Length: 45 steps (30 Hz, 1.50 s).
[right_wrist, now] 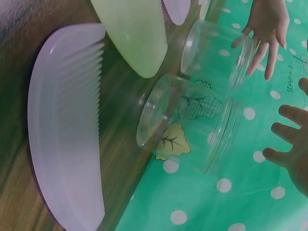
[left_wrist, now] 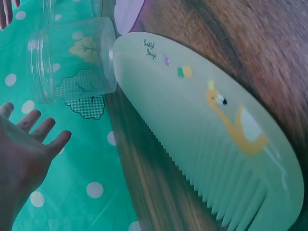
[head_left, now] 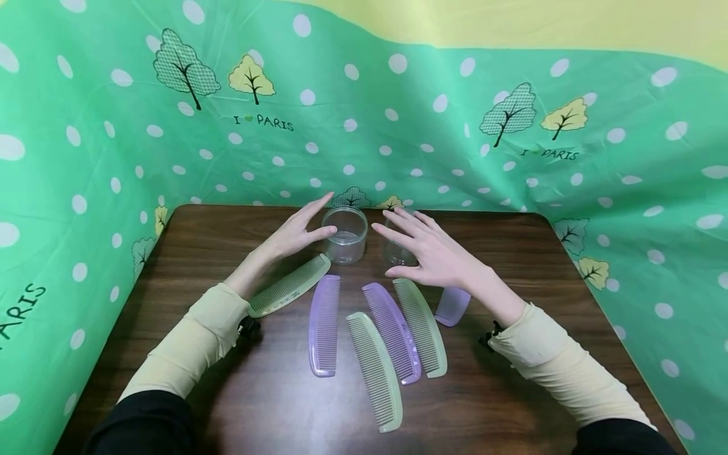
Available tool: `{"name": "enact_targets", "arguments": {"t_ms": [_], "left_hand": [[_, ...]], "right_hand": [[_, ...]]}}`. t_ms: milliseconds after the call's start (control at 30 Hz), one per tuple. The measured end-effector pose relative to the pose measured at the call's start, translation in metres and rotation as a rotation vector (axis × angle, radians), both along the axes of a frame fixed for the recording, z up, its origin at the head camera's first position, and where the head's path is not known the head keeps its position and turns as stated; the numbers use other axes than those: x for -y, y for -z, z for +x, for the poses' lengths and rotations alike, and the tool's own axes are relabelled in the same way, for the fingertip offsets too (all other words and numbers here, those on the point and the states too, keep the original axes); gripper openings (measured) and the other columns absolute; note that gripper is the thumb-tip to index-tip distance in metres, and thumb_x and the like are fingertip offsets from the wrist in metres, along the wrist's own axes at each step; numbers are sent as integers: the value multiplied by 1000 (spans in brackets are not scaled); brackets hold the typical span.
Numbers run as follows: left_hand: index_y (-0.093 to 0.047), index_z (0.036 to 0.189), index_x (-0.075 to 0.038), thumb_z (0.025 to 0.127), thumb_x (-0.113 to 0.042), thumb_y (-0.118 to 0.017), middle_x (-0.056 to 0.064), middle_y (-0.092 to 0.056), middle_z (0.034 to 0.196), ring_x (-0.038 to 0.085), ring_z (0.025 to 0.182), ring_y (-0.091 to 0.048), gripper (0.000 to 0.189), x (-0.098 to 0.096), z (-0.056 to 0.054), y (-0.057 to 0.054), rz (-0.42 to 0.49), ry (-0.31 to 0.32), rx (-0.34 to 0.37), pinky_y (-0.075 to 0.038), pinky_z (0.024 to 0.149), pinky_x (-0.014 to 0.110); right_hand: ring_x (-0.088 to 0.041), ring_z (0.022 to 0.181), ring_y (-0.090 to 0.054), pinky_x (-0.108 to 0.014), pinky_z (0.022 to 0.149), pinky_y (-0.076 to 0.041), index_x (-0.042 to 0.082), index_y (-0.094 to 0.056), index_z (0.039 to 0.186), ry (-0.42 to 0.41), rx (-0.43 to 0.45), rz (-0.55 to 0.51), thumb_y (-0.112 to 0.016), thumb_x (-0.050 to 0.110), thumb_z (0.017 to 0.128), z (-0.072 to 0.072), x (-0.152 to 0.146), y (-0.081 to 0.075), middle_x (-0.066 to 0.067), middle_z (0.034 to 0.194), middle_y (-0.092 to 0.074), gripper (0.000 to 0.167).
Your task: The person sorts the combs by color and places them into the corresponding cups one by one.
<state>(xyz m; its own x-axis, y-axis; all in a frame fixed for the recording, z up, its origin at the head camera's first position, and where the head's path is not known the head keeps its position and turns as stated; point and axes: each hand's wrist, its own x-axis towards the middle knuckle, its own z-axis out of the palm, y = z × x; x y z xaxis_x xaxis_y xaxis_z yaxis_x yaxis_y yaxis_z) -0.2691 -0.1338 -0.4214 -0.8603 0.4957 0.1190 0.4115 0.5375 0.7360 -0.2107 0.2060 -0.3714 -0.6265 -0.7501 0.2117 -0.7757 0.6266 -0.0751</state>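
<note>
Two clear plastic jars stand side by side at the back of the table: the left jar (head_left: 345,237) and the right jar (head_left: 396,253), partly hidden behind the right hand. My left hand (head_left: 296,232) hovers beside the left jar with fingers spread, holding nothing. Fingers extended, my right hand (head_left: 435,253) hangs over the right jar; the right wrist view shows a gap between its fingers and that jar (right_wrist: 192,120). Below my left hand lies a green comb (left_wrist: 192,110) with a flamingo print. Under my right wrist is a purple comb (right_wrist: 67,125), partly covered in the head view.
Between the forearms lie a purple comb (head_left: 325,325), a green comb (head_left: 375,373), another purple comb (head_left: 392,332) and another green comb (head_left: 421,328). The brown wooden table (head_left: 273,392) meets a green dotted cloth (head_left: 398,126) at its back and sides.
</note>
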Motion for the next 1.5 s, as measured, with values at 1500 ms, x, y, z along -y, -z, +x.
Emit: {"name": "enact_targets", "arguments": {"t_ms": [1500], "left_hand": [[-17,166,-29,94,-49,-72,-2,-22,173,28,161,-20,93,-18,-10,23,148,7,202,-28,122,64]], "right_hand": [[-29,153,-39,-53,122,-35,31,-35,161,-177,55,33,-60,67,94,27,68,28,-5,166,-38,80]]}}
